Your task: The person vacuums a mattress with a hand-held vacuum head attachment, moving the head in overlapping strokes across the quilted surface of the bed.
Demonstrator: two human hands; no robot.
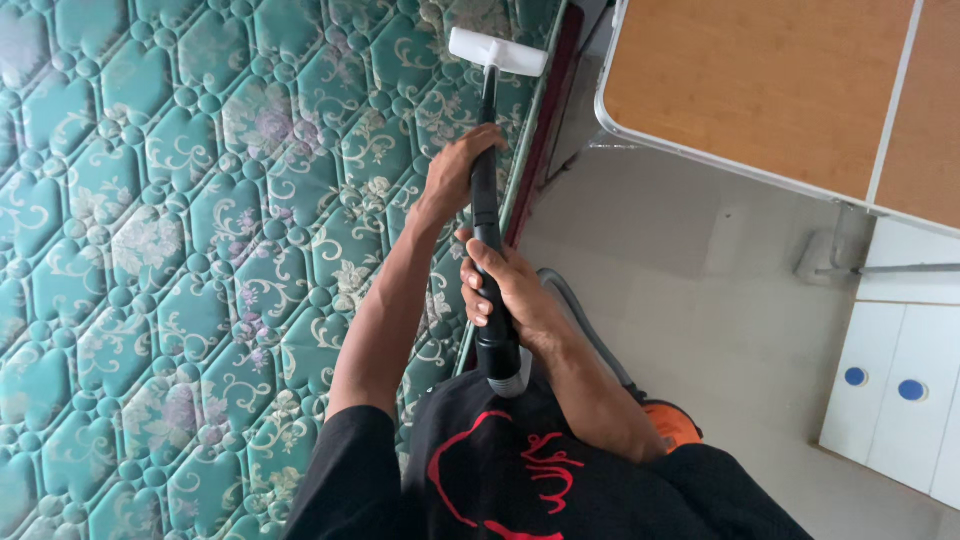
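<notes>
A person stands at the edge of a mattress (180,250) and holds a black vacuum wand (487,215) with both hands, seen from above. The left hand (455,175) wraps the wand farther up, nearer the head; its grip is clamped around the tube, fingers curled over the top. The right hand (510,295) takes the wand lower down, close to the body, its grip likewise clamped around the black tube with the fingers folded across the near side. The two hands are near each other along the wand but apart.

The wand runs from the person's waist up and slightly left to a flat white nozzle (498,50), which lies on the mattress close to its right edge. The mattress is quilted, teal green with a pale floral and scroll pattern, and fills the left part of the view. A dark red strip runs along its right edge.

From the lower end of the wand a grey hose (590,320) curves off to the right behind the right forearm. Beside the right elbow an orange object (672,425) shows on the floor (700,260), possibly the vacuum's body, though most of it is hidden. The floor is pale grey. At upper right a wood-toned tabletop (760,80) with a light metal rim stands above the floor, and at lower right is a white cabinet (895,390) with two round blue knobs. The person wears a black shirt with red markings.
</notes>
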